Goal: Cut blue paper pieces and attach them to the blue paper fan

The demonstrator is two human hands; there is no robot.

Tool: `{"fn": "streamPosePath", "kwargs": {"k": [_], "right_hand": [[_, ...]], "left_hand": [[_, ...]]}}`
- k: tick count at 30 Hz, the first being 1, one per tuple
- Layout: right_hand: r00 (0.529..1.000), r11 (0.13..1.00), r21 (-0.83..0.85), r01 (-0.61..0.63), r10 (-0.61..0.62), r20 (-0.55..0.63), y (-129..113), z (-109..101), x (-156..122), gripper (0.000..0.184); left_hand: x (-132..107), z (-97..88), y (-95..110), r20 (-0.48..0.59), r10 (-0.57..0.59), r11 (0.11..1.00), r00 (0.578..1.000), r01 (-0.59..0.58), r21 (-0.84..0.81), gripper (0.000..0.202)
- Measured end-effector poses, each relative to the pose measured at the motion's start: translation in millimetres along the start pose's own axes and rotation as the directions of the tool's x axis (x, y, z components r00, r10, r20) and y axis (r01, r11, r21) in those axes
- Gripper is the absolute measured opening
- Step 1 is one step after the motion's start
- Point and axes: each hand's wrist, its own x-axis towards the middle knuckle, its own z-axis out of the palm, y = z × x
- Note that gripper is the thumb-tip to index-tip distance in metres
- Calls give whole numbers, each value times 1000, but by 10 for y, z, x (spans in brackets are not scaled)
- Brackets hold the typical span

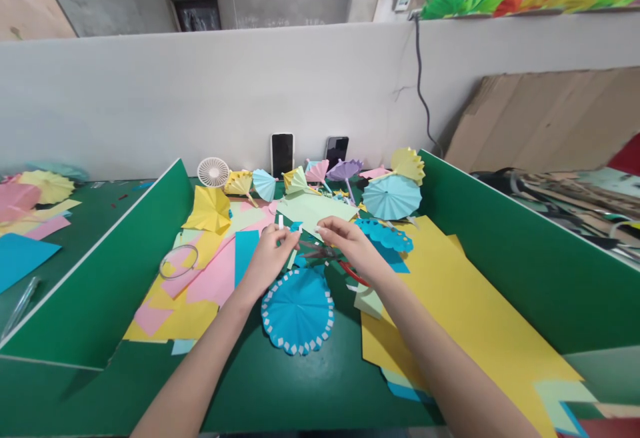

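My left hand [273, 246] is closed in a pinch at the middle of the table. Between its fingers shows a small blue paper piece [297, 225] with white on it, and a white strip [281, 222] sticks up beside it. My right hand [344, 235] is also pinched, a little to the right; a tiny white bit seems to show at its fingertips. Scissors [327, 252] with red handles lie beneath the hands, partly hidden by the right one. Nearer to me rests a round pleated blue paper disc [299, 310], its scalloped edge lined with small white squares.
Pink and yellow paper sheets [210, 271] lie left, with a ring-shaped roll [179, 262]. Large yellow sheets [425, 305] cover the right. Several paper umbrellas [345, 170], a white fan [213, 172] and two phones [283, 153] stand behind. Green dividers [500, 258] flank the table.
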Motion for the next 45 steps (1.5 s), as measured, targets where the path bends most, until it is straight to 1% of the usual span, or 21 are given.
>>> {"fn": "streamPosePath", "kwargs": {"k": [3,6,8,9,11,12,14,16,17,19,21,23,26,29,32,36,38,41,43,45], "right_hand": [[1000,999,-38,13,-13,0,82,-28,-12,18],[993,993,-83,86,-92,-69,157,2,-79,18],[972,981,-118,154,-172,-159,199,48,-151,17],[959,969,-159,190,-218,-182,217,74,-191,20],[939,938,-267,221,-279,-203,245,121,-262,32],[930,916,-330,228,-306,-206,255,138,-289,33],[910,873,-428,235,-353,-218,269,160,-322,30],[885,846,-474,244,-395,-249,270,161,-328,22],[868,844,-476,245,-410,-281,264,153,-323,20],[821,865,-444,233,-420,-388,237,120,-306,19],[752,908,-366,205,-386,-534,190,62,-284,22],[681,948,-269,173,-312,-662,139,-16,-263,27],[599,975,-172,143,-224,-769,92,-145,-232,29],[542,981,-129,143,-187,-819,102,-247,-206,29],[543,984,-99,151,-166,-823,125,-286,-190,30],[559,980,-75,184,-167,-812,118,-239,-187,30],[588,977,-72,202,-180,-789,108,-185,-193,29],[650,973,-63,222,-196,-735,108,-88,-207,27],[686,971,-76,226,-215,-695,116,-22,-213,25],[708,966,-118,230,-249,-660,128,37,-214,24]], "left_hand": [[-6,3,12,-19,11,1000,1000,-11,7,33],[-3,8,1,-43,20,1000,999,-20,4,34],[0,11,-12,-45,16,1000,999,-17,-5,34],[1,12,-16,-44,15,1000,999,-15,-9,34],[-2,17,-15,-41,25,1000,999,-25,-11,33],[-5,21,-10,-42,37,999,998,-37,-9,33],[-18,29,9,-38,67,998,997,-68,-7,32],[-35,35,34,-29,91,996,995,-91,-13,30],[-42,36,45,-24,97,995,995,-97,-18,30],[-52,35,60,-20,100,994,995,-101,-30,28],[-52,30,60,-29,92,995,995,-93,-39,27],[-43,28,49,-40,77,996,996,-79,-47,26],[-30,36,36,-50,56,997,997,-59,-57,26],[-29,46,45,-49,35,998,998,-37,-53,23],[-34,49,68,-39,13,999,999,-15,-31,17],[-32,46,84,-21,-3,1000,1000,3,-4,16],[-24,49,75,-9,-9,1000,1000,9,5,17],[-12,61,40,-12,1,1000,1000,0,19,14],[-13,75,13,-33,42,998,999,-41,37,11],[-27,95,-3,-64,117,991,991,-112,73,10]]}}
